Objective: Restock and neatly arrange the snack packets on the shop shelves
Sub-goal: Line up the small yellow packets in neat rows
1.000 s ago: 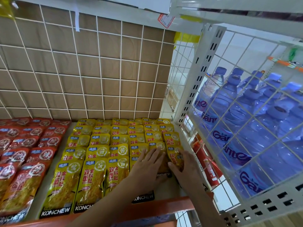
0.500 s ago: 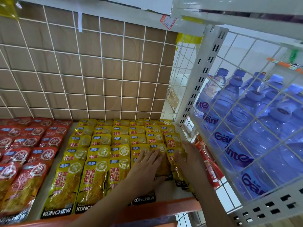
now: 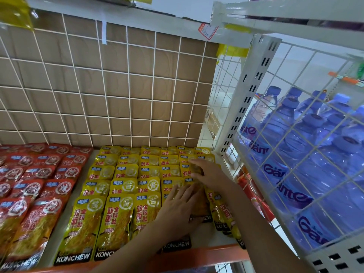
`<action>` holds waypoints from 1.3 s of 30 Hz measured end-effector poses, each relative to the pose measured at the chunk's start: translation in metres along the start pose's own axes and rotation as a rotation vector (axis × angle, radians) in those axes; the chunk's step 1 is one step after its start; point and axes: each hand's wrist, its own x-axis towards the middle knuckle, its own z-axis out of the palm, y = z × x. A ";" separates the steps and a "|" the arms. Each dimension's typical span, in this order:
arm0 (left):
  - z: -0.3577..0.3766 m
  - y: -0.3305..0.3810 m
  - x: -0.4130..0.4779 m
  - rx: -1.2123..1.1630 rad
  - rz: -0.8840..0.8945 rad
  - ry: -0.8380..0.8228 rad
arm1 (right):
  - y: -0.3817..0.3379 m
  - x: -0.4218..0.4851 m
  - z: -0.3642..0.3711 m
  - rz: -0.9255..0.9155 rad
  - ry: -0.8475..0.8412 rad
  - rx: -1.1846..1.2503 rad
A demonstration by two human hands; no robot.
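My left hand (image 3: 177, 210) lies flat, fingers straight and grasping nothing, on glossy yellow packets (image 3: 118, 219): flat foil pouches overlapped in rows on the shelf (image 3: 206, 254). My right hand (image 3: 211, 174), fingers likewise extended, presses the rightmost row further back. That row crowds the slotted white post (image 3: 254, 91). Red packets (image 3: 35, 196) lie left, across a bare white strip. An orange lip bounds the front.

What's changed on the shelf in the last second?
The right hand slid back along the rightmost column of yellow snack packets, toward the back panel, uncovering the tilted front packets. The left hand stayed flat on the neighbouring column. Nothing taken hold of or let go. Red packets and water bottles unchanged.
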 end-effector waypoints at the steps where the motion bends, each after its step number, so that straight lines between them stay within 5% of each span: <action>1: 0.000 -0.001 0.001 -0.006 -0.009 0.011 | 0.001 0.000 -0.001 -0.012 -0.002 -0.002; 15: -0.002 0.000 -0.002 -0.006 0.023 0.009 | 0.006 -0.002 0.003 -0.052 0.027 -0.030; 23: -0.001 -0.002 -0.003 -0.012 0.016 0.005 | 0.001 -0.049 -0.018 0.284 0.401 0.201; 32: -0.002 -0.001 -0.004 -0.045 0.003 -0.039 | 0.004 -0.132 -0.004 0.483 0.180 0.156; 39: -0.003 -0.003 -0.005 -0.059 0.012 -0.024 | 0.005 -0.135 0.009 0.458 0.255 0.135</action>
